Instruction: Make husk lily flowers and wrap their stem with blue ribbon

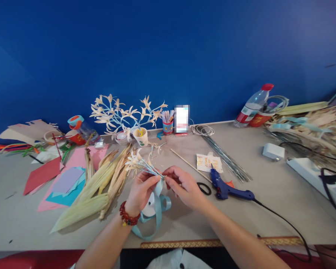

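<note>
My left hand (142,188) is closed around the blue stems of a small bunch of cream husk flowers (136,160), whose heads point up and to the left. The thumb and forefinger of my right hand (184,185) pinch at the stem ends, where a light blue ribbon (158,209) meets them; the exact contact is small and partly hidden. From there the ribbon hangs down in a loop to the table. Its white spool (149,207) sits below my hands, partly covered by my left hand and the ribbon.
Finished-looking husk flowers (109,112) stand in a paper cup (140,137) at the back. Dried corn husks (95,183) and coloured paper (65,181) lie left. To the right are a blue glue gun (224,186) with its cord, black tape (204,188), wires (226,158) and a power strip (310,170).
</note>
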Available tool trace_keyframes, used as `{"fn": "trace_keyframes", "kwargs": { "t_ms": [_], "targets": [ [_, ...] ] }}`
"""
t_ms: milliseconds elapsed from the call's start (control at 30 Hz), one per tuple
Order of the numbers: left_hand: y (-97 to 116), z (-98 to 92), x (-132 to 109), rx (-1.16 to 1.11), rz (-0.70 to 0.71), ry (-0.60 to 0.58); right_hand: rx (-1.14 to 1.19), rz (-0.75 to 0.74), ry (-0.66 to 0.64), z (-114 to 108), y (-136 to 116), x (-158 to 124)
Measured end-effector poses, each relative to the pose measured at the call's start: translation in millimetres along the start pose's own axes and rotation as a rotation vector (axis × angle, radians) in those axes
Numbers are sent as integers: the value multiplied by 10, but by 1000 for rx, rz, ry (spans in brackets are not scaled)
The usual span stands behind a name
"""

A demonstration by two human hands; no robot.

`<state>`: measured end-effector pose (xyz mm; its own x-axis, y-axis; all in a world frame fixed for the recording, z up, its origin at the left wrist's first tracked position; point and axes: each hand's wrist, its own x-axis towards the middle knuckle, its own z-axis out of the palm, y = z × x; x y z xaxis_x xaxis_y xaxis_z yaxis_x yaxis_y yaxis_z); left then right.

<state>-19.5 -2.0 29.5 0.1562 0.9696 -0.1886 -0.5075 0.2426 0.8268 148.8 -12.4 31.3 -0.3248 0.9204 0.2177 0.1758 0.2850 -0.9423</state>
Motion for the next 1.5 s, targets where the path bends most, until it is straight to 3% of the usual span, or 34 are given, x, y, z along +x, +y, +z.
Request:
{"fn": "trace_keyframes", "kwargs": {
  "t_ms": [300,867,1267,1500],
  "targets": [
    [18,16,-4,81,44,21,-59,8,-49,-57,5,-13],
    [45,-71,-8,99,-51,-165,350,197,-234,-162,-20,12],
    [81,-89,-2,188,2,-168,123,111,-221,-151,-54,-4],
    [84,-67,-21,128,-20,-130,-108,5,-207,-189,-114,1]
  ]
}}
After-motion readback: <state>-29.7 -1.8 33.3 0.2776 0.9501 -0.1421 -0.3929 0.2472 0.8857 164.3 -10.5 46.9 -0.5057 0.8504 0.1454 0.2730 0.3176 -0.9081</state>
